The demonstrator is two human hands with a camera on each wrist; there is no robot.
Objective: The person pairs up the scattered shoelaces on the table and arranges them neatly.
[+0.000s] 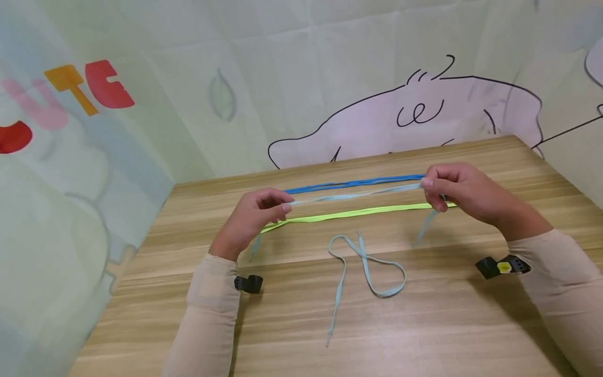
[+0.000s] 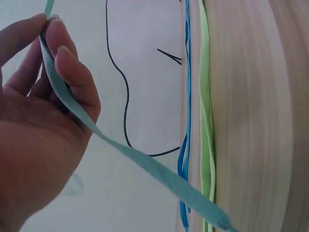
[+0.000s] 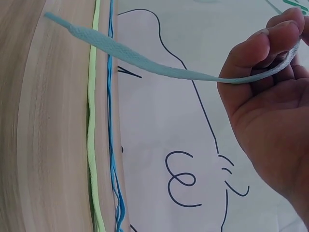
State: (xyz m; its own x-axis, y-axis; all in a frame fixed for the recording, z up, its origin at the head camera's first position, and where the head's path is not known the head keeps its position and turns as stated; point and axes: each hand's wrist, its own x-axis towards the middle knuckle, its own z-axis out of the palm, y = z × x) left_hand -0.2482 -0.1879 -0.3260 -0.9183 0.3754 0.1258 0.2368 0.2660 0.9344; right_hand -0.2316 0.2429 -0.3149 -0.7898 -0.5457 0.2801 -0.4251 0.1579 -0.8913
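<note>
A light blue shoelace is stretched between my two hands above the table. My left hand pinches it between thumb and fingers near one end, and a short tail hangs from that hand. Near the other end my right hand pinches it too, with its own tail dangling below the palm. Behind the held lace, blue laces lie side by side on the table. A yellow-green lace lies straight across in front of them. Closer to me, a second light blue shoelace rests in a loose loop.
The wood-grain table ends at the back against a hanging cloth printed with cartoon outlines and letters. Black wrist cameras sit at both sleeve cuffs.
</note>
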